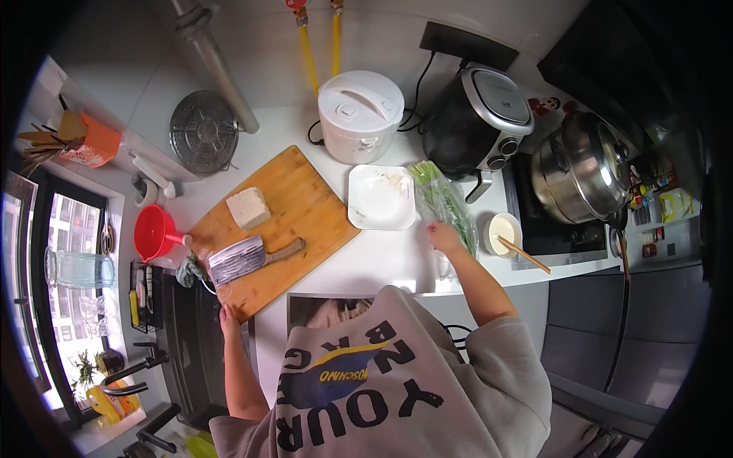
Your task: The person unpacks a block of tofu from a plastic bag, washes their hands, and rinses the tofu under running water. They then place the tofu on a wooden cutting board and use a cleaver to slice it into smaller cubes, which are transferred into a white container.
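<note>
A wooden cutting board [309, 200] lies at an angle on the white counter. On it are a block of tofu [248, 208] and a cleaver [237, 261] with a wooden handle. My left hand [229, 318] is at the board's near left corner; its fingers are partly hidden, so its hold is unclear. My right hand [444, 236] touches the clear plastic bag of long green stalks [449, 197], fingers bent; whether it grips the bag is not plain. Between board and bag sits a white square plate [382, 197] with scraps on it. A bowl of pale liquid [504, 233] with chopsticks [524, 254] stands right of the bag.
A white rice cooker [361, 117] and a black air fryer [478, 123] stand behind the plate. A steel steamer pot [581, 169] is on the cooktop at right. At left are a red dipper [154, 232], a metal steaming rack [204, 133] and the dark sink [194, 343].
</note>
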### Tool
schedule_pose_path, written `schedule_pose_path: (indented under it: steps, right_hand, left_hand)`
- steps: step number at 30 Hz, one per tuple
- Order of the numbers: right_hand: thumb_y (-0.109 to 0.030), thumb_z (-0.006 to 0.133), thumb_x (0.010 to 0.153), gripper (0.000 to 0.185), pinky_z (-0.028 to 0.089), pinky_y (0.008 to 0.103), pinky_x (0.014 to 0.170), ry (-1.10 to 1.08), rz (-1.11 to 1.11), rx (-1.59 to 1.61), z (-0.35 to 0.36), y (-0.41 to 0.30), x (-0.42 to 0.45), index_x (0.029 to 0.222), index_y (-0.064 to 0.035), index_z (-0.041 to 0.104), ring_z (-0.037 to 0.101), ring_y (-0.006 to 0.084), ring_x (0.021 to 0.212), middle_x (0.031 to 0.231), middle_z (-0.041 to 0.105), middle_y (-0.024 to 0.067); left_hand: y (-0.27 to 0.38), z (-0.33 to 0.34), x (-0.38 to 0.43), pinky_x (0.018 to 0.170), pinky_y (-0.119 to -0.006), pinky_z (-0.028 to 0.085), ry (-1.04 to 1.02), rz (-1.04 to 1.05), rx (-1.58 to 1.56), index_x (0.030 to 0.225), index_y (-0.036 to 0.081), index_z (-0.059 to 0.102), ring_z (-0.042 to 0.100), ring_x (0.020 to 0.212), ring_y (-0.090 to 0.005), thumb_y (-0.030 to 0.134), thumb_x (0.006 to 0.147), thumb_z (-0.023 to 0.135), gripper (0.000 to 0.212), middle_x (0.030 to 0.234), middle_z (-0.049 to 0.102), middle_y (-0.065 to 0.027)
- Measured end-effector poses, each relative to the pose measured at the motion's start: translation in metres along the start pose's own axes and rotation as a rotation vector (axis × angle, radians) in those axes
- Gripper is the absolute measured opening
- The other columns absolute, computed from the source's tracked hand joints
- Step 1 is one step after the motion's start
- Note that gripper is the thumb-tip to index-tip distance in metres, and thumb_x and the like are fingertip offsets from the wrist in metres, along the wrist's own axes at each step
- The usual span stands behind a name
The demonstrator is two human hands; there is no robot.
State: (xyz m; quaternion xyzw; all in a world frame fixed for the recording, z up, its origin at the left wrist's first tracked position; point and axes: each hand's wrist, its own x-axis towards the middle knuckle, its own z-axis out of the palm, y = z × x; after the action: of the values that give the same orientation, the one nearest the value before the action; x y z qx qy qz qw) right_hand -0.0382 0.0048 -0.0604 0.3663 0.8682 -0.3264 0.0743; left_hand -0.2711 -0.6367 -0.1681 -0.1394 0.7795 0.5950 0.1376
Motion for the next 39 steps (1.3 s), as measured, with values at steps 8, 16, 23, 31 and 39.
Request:
schedule_pose_path:
  steps: [8, 16, 23, 31, 39]
  right_hand:
    - [-0.019, 0.054, 0.08, 0.009, 0.047, 0.0422, 0.059, 0.088, -0.451, -0.296, 0.053, -0.05, -0.016, 0.079, -0.0102, 0.058, 0.062, 0.0302, 0.069, 0.071, 0.062, 0.0118]
    - [-0.019, 0.054, 0.079, 0.012, 0.047, 0.0406, 0.052, 0.146, -0.503, -0.471, 0.062, -0.066, -0.011, 0.077, -0.0083, 0.058, 0.062, 0.0268, 0.059, 0.067, 0.063, 0.0093]
    - [-0.018, 0.052, 0.079, 0.013, 0.049, 0.0398, 0.052, 0.106, -0.48, -0.635, 0.075, -0.06, -0.002, 0.075, -0.0078, 0.058, 0.063, 0.0274, 0.06, 0.067, 0.063, 0.0098]
    - [-0.015, 0.061, 0.082, 0.015, 0.041, 0.025, 0.042, -0.46, -0.237, 0.515, 0.049, -0.133, -0.025, 0.091, -0.0035, 0.063, 0.056, 0.0114, 0.052, 0.064, 0.06, 0.0054]
    - [-0.017, 0.059, 0.087, 0.015, 0.022, 0.0173, 0.037, -1.141, 0.038, 1.045, 0.001, -0.246, -0.097, 0.095, -0.0044, 0.058, 0.033, 0.0023, 0.043, 0.062, 0.046, -0.0027]
  left_hand:
    - [0.021, 0.018, -0.016, 0.081, -0.029, 0.044, 0.17, 0.01, 0.101, 0.113, -0.004, 0.053, 0.056, 0.093, -0.0193, 0.038, 0.095, 0.044, 0.046, 0.104, 0.059, -0.0126]
    - [0.045, 0.0, -0.054, 0.085, -0.029, 0.043, 0.341, 0.09, 0.083, 0.115, -0.004, 0.052, 0.054, 0.095, -0.0185, 0.03, 0.095, 0.045, 0.04, 0.107, 0.058, -0.0121]
    - [0.1, 0.021, -0.087, 0.086, -0.027, 0.042, 0.305, 0.371, 0.044, 0.117, -0.004, 0.049, 0.052, 0.099, -0.0149, 0.02, 0.096, 0.045, 0.032, 0.109, 0.057, -0.0097]
    - [0.223, 0.118, -0.143, 0.08, -0.028, 0.044, -0.1, 0.837, 0.348, 0.103, -0.003, 0.061, 0.058, 0.09, -0.0213, 0.006, 0.082, 0.061, 0.022, 0.098, 0.061, -0.0118]
    - [0.268, 0.193, -0.204, 0.068, -0.03, 0.048, -0.382, 0.776, 0.241, 0.094, -0.001, 0.065, 0.061, 0.076, -0.0239, 0.006, 0.076, 0.068, 0.019, 0.086, 0.063, -0.0137]
